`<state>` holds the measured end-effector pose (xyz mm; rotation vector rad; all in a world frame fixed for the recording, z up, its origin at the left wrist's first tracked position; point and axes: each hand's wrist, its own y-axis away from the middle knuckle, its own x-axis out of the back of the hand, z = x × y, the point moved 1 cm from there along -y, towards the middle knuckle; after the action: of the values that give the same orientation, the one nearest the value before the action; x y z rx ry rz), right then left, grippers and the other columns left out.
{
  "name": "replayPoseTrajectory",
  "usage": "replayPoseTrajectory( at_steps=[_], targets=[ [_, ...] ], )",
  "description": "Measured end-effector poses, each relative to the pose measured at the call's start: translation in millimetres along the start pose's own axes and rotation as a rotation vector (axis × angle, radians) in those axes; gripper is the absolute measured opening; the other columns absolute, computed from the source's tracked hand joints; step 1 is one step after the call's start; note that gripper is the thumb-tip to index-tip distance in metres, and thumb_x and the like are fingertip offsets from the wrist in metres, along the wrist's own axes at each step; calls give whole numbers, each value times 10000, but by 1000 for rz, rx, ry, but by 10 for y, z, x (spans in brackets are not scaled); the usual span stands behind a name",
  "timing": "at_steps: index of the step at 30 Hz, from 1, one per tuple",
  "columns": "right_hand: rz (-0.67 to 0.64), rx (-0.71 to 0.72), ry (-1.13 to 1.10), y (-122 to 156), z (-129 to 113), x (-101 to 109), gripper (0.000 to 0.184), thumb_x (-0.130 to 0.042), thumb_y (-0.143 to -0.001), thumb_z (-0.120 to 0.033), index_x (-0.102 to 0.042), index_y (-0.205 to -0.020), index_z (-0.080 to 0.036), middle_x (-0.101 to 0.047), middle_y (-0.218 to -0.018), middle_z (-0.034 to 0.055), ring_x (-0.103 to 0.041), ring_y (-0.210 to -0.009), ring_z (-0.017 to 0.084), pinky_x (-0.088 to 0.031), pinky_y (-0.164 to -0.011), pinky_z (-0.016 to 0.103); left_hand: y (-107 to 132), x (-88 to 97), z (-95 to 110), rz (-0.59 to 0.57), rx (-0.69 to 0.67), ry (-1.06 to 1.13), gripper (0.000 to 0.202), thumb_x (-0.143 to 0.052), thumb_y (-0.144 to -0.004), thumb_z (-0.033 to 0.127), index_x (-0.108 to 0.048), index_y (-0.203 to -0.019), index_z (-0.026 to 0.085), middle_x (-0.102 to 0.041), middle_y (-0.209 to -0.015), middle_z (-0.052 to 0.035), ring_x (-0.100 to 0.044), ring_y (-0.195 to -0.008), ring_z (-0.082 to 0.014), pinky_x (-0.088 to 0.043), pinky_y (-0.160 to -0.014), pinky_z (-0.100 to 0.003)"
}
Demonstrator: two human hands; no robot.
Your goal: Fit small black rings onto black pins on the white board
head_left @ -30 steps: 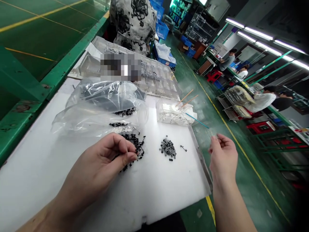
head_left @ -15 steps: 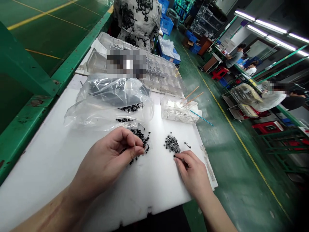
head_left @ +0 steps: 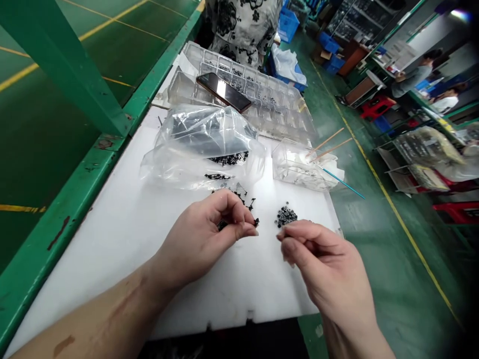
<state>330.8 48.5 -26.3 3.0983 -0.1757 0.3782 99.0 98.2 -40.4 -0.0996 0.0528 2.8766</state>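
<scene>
My left hand (head_left: 209, 232) hovers over the white foam mat (head_left: 123, 234), thumb and fingers pinched on a small black part at its fingertips. My right hand (head_left: 322, 264) is raised just to its right, fingers pinched together on something too small to make out. Behind the left hand lies a scatter of small black pin-like parts (head_left: 239, 192). A little pile of small black rings (head_left: 285, 216) sits just beyond the right hand's fingertips.
A clear plastic bag (head_left: 204, 147) with more black parts lies behind the piles. A clear box (head_left: 299, 167) holds sticks and a blue rod. Clear compartment trays (head_left: 269, 99) with a phone (head_left: 223, 92) on top stand further back. Another person stands at the table's far end.
My right hand came in from over the floor to the ring pile, then lifted toward my left hand with its fingers pinched. The left hand rose slightly, staying pinched.
</scene>
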Motion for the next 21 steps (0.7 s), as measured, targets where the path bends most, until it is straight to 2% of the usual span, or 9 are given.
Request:
replayPoseTrajectory(
  at_steps=[2, 5, 9, 11, 15, 17, 21],
  targets=[
    [-62, -16, -77, -60, -72, -148, 99, -909, -939, -356, -881, -1010, -292, -825, -870, 34, -702, -617, 125, -590, -552, 224, -5, 4, -4, -1, -12, -30, 256, -832, -938, 210, -606, -822, 239, -767, -878, 20, -702, -789, -147, -544, -670, -265],
    [-69, 32, -100, -106, -113, -214, 71, -893, -960, -350, -881, -1021, -316, -824, -861, 14, -705, -615, 127, -596, -556, 236, -10, 9, -9, -8, -23, -30, 257, -835, -934, 212, -606, -820, 242, -766, -857, 25, -698, -776, -149, -543, -672, -273],
    [-80, 224, 94, -110, -118, -178, 72, -857, -985, -251, -878, -1012, -314, -818, -925, 23, -751, -783, 155, -636, -678, 264, -5, 5, 1, -22, -44, -4, 259, -840, -932, 208, -610, -816, 241, -763, -846, 36, -698, -772, -142, -546, -697, -274],
    [-82, 268, 140, -104, -109, -178, 99, -853, -980, -214, -879, -1014, -303, -820, -969, 38, -757, -810, 164, -638, -688, 276, -2, -1, 10, -33, -55, -7, 262, -837, -931, 201, -607, -811, 241, -764, -846, 38, -701, -778, -143, -547, -711, -278],
    [4, 189, -41, -93, -70, -204, 146, -865, -968, -188, -874, -1044, -312, -818, -902, 10, -728, -642, 129, -608, -571, 247, -2, -7, 26, -26, -64, -21, 263, -838, -930, 209, -607, -810, 243, -763, -844, 38, -698, -785, -151, -539, -714, -292],
    [14, 156, -125, -97, -54, -203, 137, -873, -963, -192, -877, -1034, -310, -821, -872, 7, -732, -621, 131, -617, -563, 246, -5, -5, 28, -23, -67, -19, 259, -837, -930, 208, -607, -814, 243, -764, -849, 40, -694, -789, -153, -533, -716, -297],
    [-135, 12, -229, -125, -47, -182, 118, -880, -967, -234, -889, -1056, -310, -848, -930, 33, -755, -636, 144, -668, -616, 274, -10, -3, 22, -36, -60, -18, 247, -830, -928, 209, -610, -820, 242, -768, -852, 38, -697, -789, -164, -530, -725, -314]
  ],
)
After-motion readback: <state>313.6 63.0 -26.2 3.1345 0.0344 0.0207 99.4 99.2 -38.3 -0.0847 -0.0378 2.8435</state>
